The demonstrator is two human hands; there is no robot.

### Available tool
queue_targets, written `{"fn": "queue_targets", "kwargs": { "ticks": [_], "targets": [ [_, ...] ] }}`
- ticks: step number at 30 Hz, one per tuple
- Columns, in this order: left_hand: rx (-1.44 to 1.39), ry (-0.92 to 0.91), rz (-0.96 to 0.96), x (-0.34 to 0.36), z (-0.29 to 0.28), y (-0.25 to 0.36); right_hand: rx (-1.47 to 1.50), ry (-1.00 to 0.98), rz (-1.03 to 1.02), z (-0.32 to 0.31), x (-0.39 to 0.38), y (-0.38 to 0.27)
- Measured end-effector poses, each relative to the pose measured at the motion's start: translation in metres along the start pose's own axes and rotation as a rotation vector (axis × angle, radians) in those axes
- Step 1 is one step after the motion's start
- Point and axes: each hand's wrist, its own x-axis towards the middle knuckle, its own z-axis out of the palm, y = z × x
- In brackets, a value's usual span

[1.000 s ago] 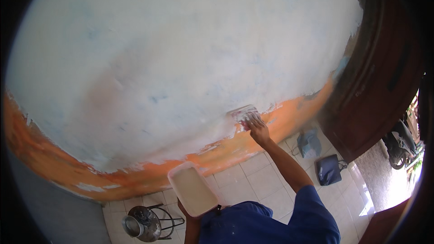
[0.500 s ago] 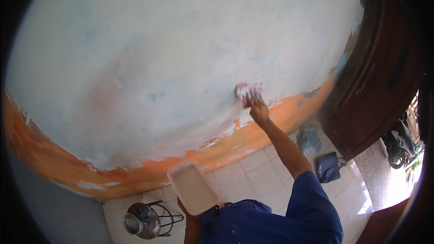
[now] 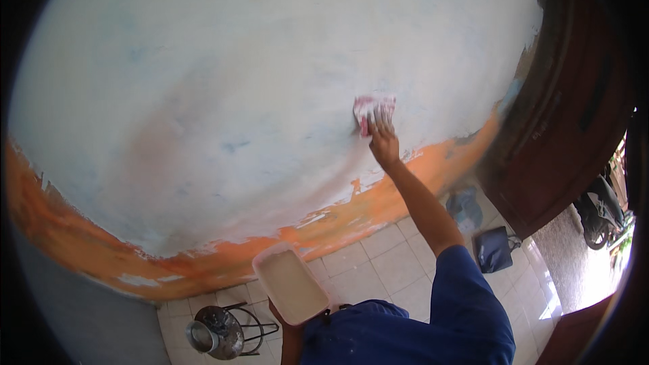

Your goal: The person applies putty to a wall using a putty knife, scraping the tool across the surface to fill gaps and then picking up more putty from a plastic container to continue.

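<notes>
Nearest to me, my left hand (image 3: 280, 316) is mostly tucked under the shallow white tray (image 3: 292, 285) – I can only see a bit of it below the tray's near edge, so how my fingers are curled I cannot tell, but the tray sits on it, tilted, with pale filler spread across its inside. Down to the left, on the tiled floor (image 3: 395, 263), a metal kettle (image 3: 216, 332) stands on a small black wire stool (image 3: 253, 321). Over on the right, a dark blue bag (image 3: 495, 248) lies on the tiles near the brown wooden door (image 3: 574, 122).

Further out, my right arm stretches up in its blue sleeve (image 3: 466, 297), and my right hand (image 3: 382, 142) is pressed to the wall (image 3: 236, 74) – fingers spread flat over the back of a wide scraper blade (image 3: 374, 108), smeared pink and white, holding it against the pale plaster just above the orange band (image 3: 338, 220) that runs along the wall's foot.
</notes>
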Motion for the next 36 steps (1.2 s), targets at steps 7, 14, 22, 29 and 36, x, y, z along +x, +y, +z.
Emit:
{"fn": "queue_targets", "kwargs": {
  "ticks": [7,14,22,29,36],
  "targets": [
    [-0.013,0.019,0.034,-0.006,-0.008,0.006,0.281,-0.248,0.602,-0.043,-0.081,-0.045],
    [-0.005,0.003,-0.001,-0.003,-0.002,-0.001,1.772,0.363,1.14,-0.042,0.041,-0.031],
    [0.01,0.002,0.0,-0.003,-0.003,-0.001,1.479,0.334,1.81,0.025,0.028,-0.02],
    [0.03,-0.023,-0.003,-0.004,-0.006,0.002,1.527,0.217,1.829,0.033,-0.106,0.005],
    [0.101,-0.04,-0.003,-0.007,-0.011,0.005,1.839,0.28,1.333,-0.032,0.004,-0.026]
  ]
}}
